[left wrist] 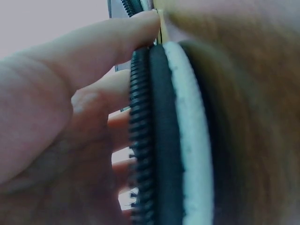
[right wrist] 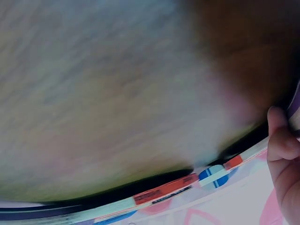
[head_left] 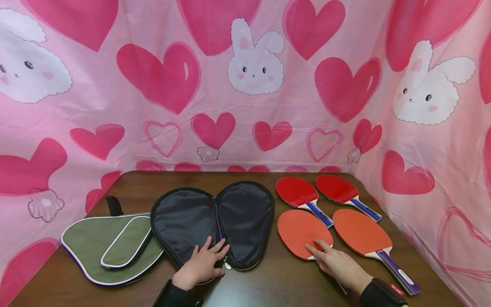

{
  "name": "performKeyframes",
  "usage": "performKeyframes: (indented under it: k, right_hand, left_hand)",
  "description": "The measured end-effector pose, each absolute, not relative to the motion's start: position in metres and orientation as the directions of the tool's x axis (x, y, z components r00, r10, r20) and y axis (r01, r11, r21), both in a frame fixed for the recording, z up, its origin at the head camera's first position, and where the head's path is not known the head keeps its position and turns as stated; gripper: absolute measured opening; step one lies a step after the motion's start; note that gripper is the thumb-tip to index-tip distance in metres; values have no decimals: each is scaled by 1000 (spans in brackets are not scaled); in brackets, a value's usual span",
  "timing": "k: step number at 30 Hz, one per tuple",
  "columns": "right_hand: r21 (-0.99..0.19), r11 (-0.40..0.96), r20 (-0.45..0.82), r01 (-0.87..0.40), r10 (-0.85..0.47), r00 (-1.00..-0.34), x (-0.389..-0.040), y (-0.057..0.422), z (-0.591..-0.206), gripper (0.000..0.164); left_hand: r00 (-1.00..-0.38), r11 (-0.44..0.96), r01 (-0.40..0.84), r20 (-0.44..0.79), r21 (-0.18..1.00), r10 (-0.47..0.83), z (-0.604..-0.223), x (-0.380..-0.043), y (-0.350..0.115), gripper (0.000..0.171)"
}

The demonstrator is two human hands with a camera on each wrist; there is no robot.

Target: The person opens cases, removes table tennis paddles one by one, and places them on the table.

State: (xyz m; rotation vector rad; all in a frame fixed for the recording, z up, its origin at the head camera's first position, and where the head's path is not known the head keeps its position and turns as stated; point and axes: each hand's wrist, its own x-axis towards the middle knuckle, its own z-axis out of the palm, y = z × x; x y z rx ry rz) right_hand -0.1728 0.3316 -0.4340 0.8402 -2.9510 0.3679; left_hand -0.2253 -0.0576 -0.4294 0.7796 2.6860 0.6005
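Observation:
An unzipped paddle case [head_left: 184,221] lies spread flat in the middle of the table in the head view, black lining upward. My left hand [head_left: 203,262] rests on its lower part near the fold, fingers spread. Close up in the left wrist view are the zipper teeth [left wrist: 142,117] and white piping [left wrist: 190,122], with the thumb at the edge. To the right, my right hand [head_left: 341,264] grips an orange-faced table tennis paddle [head_left: 299,230] around its neck, fingertips on the rubber. The hand covers most of that handle. In the right wrist view, only a thumb [right wrist: 283,145] shows clearly.
A green paddle case [head_left: 88,243] with white piping lies at the left, partly under the black-lined one. Two red-faced paddles [head_left: 295,191] [head_left: 337,188] lie at the back right. Another orange-faced paddle [head_left: 362,230] is at the right. A pink patterned cloth [head_left: 299,98] hangs behind the table.

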Motion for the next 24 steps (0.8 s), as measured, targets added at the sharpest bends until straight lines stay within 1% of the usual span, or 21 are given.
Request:
performKeyframes:
  k: [4, 6, 11, 12, 15, 17, 20, 22, 24]
  right_hand:
    - [-249, 831, 81, -498, -494, -865, -175, 335, -434, 48]
    - [-252, 834, 63, -491, -493, -868, -176, 336, -434, 48]
    - [-178, 848, 81, -499, -492, -866, -178, 333, -432, 42]
    - [-153, 851, 96, -502, -492, -865, -178, 332, -432, 39]
    - [-101, 864, 129, -493, -480, -868, -183, 326, -428, 31]
    - [-87, 872, 149, -481, -466, -872, -186, 322, -424, 24]
    - [-77, 882, 195, -465, -444, -875, -190, 311, -419, 13]
    - [-72, 885, 228, -459, -434, -872, -193, 301, -415, 10]
    - [-74, 879, 254, -470, -439, -862, -197, 289, -413, 13]
  left_hand:
    - [-815, 771, 444, -150, 457, 559, -429, -225, -58, 62]
    - [-811, 770, 456, -148, 447, 566, -439, -230, -60, 63]
    - [-789, 739, 469, -148, 484, 597, -443, -232, -65, 64]
    - [-784, 726, 464, -147, 507, 603, -435, -229, -67, 63]
    - [-775, 688, 481, -103, 544, 624, -430, -226, -76, 60]
    - [-796, 691, 482, -62, 539, 603, -427, -226, -84, 57]
    - [-857, 746, 445, -6, 496, 515, -421, -226, -97, 55]
    - [-904, 804, 394, 29, 445, 427, -418, -227, -109, 54]
    - [-940, 855, 333, 67, 398, 335, -416, -228, -121, 54]
